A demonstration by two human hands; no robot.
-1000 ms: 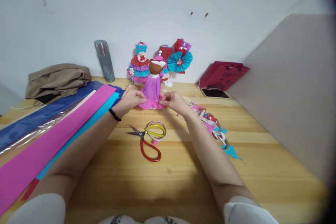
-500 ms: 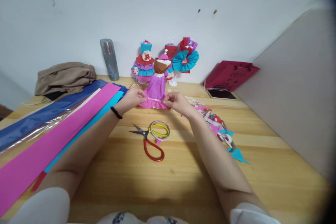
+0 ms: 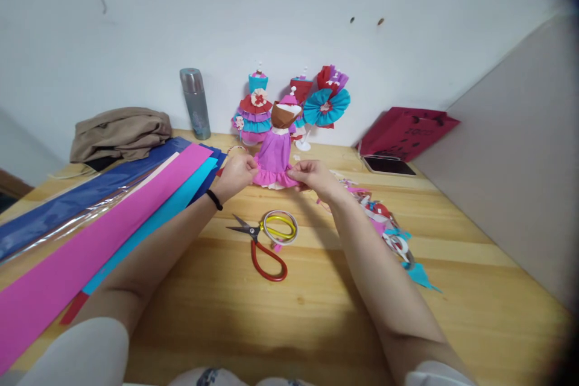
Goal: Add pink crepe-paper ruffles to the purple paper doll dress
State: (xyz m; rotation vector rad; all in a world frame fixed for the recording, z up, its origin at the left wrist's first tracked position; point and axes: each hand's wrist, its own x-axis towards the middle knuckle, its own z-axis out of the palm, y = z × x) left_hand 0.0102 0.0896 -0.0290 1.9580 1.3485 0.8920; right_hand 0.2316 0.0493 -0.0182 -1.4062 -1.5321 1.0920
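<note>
A small dress form wears a purple paper dress (image 3: 275, 151) with a pink ruffled hem and a brown top. My left hand (image 3: 237, 176) pinches the ruffle at its left edge, a black band round the wrist. On the opposite side, my right hand (image 3: 313, 177) has its thumb and finger closed on the ruffle's right edge. Scissors (image 3: 254, 235) with one red and one yellow handle lie open on the table below the dress, a roll of tape (image 3: 296, 229) resting over the yellow handle.
Behind stand a layered paper dress (image 3: 256, 110), a blue paper flower (image 3: 326, 108) and a flask (image 3: 195, 105). Paper strips (image 3: 117, 217) and brown cloth (image 3: 122, 132) lie left. At right are scraps (image 3: 377, 217), a phone (image 3: 389, 166) and a red bag (image 3: 407, 132).
The whole view has shifted slightly, moving things a little to the right in the picture. Both hands still hold the hem, and its ruffle looks a little more drawn up at the right.
</note>
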